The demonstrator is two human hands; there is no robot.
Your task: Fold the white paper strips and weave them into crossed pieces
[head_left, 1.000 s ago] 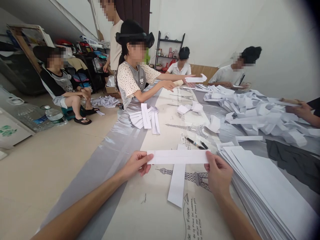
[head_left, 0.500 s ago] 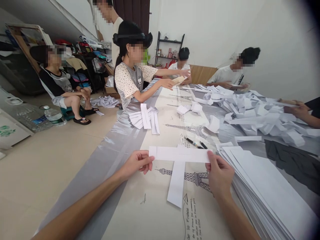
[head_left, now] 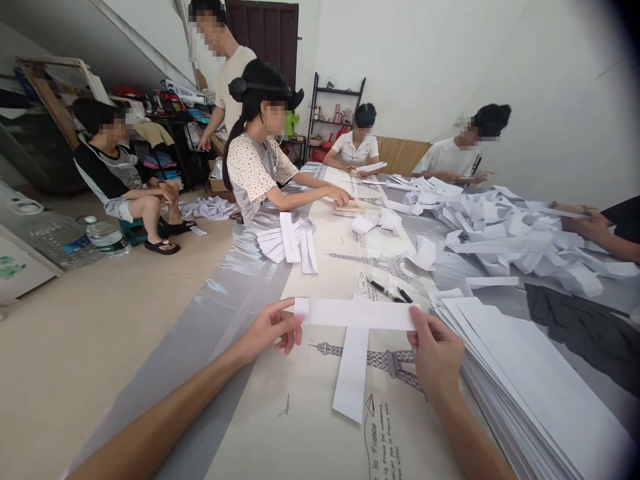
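My left hand (head_left: 267, 328) and right hand (head_left: 434, 352) are each pinching an end of the folded paper strip (head_left: 357, 313), holding it crosswise over the second strip (head_left: 351, 370) lying on the surface (head_left: 300, 427). I'm seemingly mid-fold at the left end, where pressing the crease looks due.

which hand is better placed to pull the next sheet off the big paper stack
Right, probably. The right hand pinches the folded strip at its end right beside the paper stack; the left hand holds the far end, across the table.
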